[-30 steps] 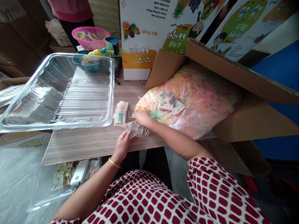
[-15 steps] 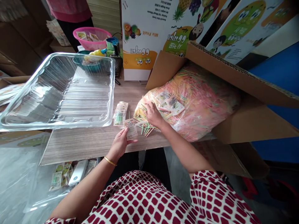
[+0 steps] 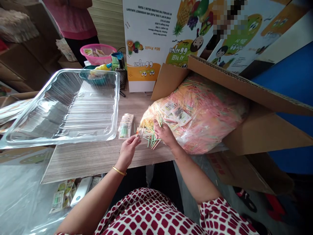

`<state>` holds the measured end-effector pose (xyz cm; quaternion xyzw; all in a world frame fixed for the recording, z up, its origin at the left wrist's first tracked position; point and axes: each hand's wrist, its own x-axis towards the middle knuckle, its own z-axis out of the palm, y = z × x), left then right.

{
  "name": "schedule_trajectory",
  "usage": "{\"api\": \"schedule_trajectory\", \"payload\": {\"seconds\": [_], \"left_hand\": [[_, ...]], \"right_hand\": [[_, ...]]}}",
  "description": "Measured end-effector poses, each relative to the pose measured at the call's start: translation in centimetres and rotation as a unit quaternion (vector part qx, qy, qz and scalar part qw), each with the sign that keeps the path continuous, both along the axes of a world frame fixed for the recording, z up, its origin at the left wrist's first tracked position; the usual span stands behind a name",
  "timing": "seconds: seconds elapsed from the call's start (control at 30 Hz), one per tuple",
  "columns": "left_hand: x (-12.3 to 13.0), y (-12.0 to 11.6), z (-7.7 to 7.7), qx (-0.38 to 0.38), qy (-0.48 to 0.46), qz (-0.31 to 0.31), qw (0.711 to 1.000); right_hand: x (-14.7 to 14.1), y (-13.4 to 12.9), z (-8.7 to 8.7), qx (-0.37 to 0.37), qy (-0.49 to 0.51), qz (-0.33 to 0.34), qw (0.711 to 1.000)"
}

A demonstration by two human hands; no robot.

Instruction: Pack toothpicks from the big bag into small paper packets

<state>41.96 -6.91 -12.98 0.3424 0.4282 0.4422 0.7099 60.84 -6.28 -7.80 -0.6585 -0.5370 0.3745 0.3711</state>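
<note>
My left hand (image 3: 129, 148) pinches a small printed clear packet (image 3: 141, 131) between thumb and fingers, above the table edge. Close by on the right, my right hand (image 3: 166, 134) is closed on a few thin candy sticks (image 3: 159, 121), pale yellow and green, pointing up from the fingers. Below it, loose coloured sticks (image 3: 152, 141) spill from the mouth of a big clear bag (image 3: 210, 114) full of such sticks. Flat printed packets (image 3: 180, 115) lie on that bag. Left of my left hand, a row of overlapping packets (image 3: 125, 129) rests on the table; the front one shows green sticks inside.
A large clear plastic tray (image 3: 116, 107) occupies the table's left side. An open carton (image 3: 244, 89) surrounds the bag at right. Behind stand printed cartons (image 3: 144, 39), a pink basket (image 3: 97, 58) and a person in a pink top (image 3: 73, 19). Packets and a white device (image 3: 81, 191) lie below the table edge.
My right hand has drawn back slightly from the bag's mouth, now with sticks upright in its fingers. The packet in my left hand has tipped and shows less of its face. The view has shifted slightly.
</note>
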Motion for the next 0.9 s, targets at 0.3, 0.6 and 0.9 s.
{"api": "schedule_trajectory", "payload": {"seconds": [0.3, 0.6, 0.9], "left_hand": [[0.7, 1.1, -1.5, 0.066, 0.070, -0.027, 0.995], [0.5, 0.7, -1.7, 0.172, 0.228, -0.051, 0.957], [1.0, 1.0, -2.9, 0.118, 0.141, -0.091, 0.979]], "right_hand": [[-1.8, -0.2, 0.3, 0.028, -0.129, -0.004, 0.991], [-1.7, 0.3, -1.7, -0.053, -0.108, 0.079, 0.990], [-0.6, 1.4, -4.2, -0.046, -0.143, 0.063, 0.987]]}}
